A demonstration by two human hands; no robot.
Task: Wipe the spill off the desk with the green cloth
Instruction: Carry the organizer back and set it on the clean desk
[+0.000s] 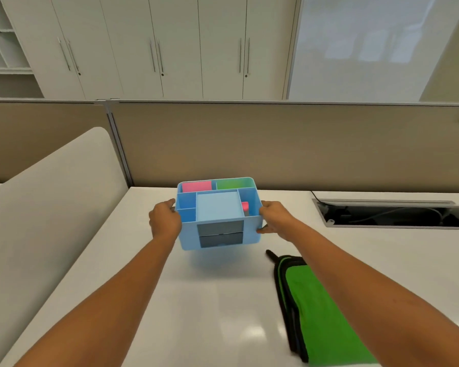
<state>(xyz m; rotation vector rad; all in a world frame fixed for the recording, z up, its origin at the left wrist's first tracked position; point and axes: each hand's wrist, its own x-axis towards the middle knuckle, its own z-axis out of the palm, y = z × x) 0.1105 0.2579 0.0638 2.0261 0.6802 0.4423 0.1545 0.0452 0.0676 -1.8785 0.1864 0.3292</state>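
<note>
Green cloth [326, 311] lies on the white desk [223, 313], near side, right of centre, partly under my right forearm from this angle. Bright green fabric, folded flat into a long shape running away from me. Black edging shows along its left side in several stacked layers; a dark tip pokes out at the far end. Nothing rests on it. No spill can be made out on the glossy desk surface, only ceiling-light glare.

Both hands are busy elsewhere. My left hand [164, 221] is closed on the left wall of a blue desk organizer [219, 213]; my right hand [274, 217] clasps its right wall, thumb on the front corner. Organizer appears lifted just off the desk, a soft blue shadow beneath it. It sits beyond the cloth, toward the middle of the desk, well apart from it.

Organizer contents: pink pad [196, 186] in the back-left compartment, green pad [233, 183] back-right, a pink-topped item [245, 207] in the right slot, two grey drawers [220, 233] in the front face.

Around: tan partition [276, 147] behind the desk, open cable tray [392, 214] recessed at right, white curved divider [51, 207] at left, white cabinets [157, 46] beyond.
</note>
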